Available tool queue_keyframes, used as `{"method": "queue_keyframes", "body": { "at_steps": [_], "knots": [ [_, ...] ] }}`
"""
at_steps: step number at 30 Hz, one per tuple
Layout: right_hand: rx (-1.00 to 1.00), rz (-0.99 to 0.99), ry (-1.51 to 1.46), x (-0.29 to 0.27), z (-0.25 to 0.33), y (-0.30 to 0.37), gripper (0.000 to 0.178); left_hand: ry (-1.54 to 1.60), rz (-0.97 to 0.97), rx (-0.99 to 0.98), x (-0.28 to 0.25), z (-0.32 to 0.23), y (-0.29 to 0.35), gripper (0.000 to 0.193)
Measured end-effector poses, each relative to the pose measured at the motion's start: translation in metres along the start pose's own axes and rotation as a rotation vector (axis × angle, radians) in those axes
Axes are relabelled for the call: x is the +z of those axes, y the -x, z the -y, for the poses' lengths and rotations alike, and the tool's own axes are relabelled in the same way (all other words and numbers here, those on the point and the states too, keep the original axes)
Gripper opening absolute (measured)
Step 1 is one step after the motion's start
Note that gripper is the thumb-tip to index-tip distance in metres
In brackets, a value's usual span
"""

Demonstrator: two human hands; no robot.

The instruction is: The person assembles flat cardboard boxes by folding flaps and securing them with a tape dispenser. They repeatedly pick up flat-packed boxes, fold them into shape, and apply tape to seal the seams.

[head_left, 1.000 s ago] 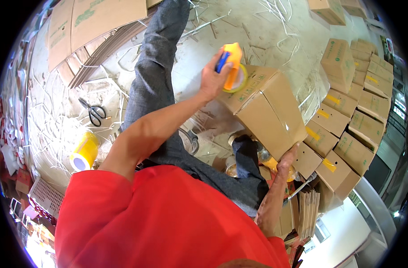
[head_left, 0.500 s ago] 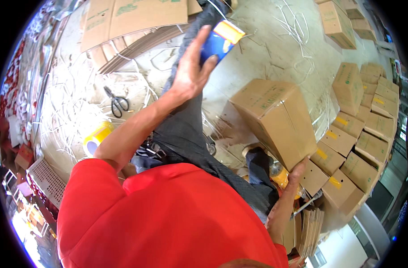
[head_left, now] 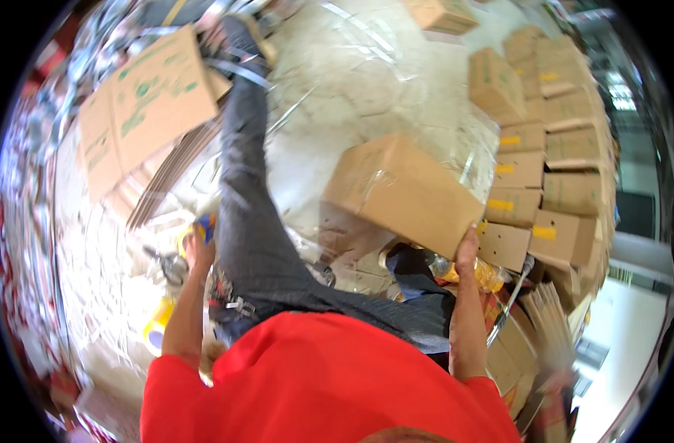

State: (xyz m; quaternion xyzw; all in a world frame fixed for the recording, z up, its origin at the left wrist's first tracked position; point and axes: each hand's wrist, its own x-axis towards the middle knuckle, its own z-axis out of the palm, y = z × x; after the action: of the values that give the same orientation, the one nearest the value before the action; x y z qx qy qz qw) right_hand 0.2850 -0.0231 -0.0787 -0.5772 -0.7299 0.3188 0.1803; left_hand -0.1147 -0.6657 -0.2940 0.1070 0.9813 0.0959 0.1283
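Observation:
My right hand (head_left: 467, 249) grips the lower right corner of a brown cardboard box (head_left: 418, 199), which is tilted in front of me. Clear tape shines along the box's seam. My left hand (head_left: 198, 252), low beside my left leg, is closed around a blue-and-yellow thing (head_left: 207, 224) that looks like a tape dispenser; blur and my fingers hide part of it. Black-handled scissors (head_left: 170, 267) lie on the floor just left of that hand. Nearer to me rests a yellow tape roll (head_left: 158, 325).
Flattened cartons (head_left: 141, 111) are stacked at the far left, by my outstretched leg. White strapping scraps (head_left: 104, 295) litter the floor on the left. Rows of closed boxes (head_left: 569, 151) stand on the right. Beside my right forearm lie a bottle of orange liquid (head_left: 488, 275) and folded cardboard (head_left: 547, 317).
My left hand has come down and back with the blue-and-yellow tape dispenser, from above my leg to beside the scissors. The right hand still holds the box. The whole view has turned.

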Motion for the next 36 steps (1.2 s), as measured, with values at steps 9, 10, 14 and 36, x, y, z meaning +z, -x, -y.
{"method": "queue_keyframes", "body": {
  "at_steps": [9, 10, 14, 36],
  "knots": [
    [-0.149, -0.277, 0.126, -0.04, -0.022, 0.013, 0.057, 0.65, -0.305, 0.602, -0.209, -0.276, -0.058, 0.044],
    [-0.134, -0.276, 0.13, -0.046, -0.026, 0.015, 0.056, 0.65, -0.216, 0.75, -0.215, -0.308, -0.054, 0.05],
    [-0.092, -0.28, 0.062, -0.054, -0.011, 0.021, 0.056, 0.807, 0.501, 0.605, -0.076, -0.393, -0.065, 0.076],
    [-0.092, -0.333, -0.132, -0.142, 0.038, -0.041, 0.04, 1.041, 0.945, 0.792, -0.349, -0.465, 0.03, 0.036]
  ]
}}
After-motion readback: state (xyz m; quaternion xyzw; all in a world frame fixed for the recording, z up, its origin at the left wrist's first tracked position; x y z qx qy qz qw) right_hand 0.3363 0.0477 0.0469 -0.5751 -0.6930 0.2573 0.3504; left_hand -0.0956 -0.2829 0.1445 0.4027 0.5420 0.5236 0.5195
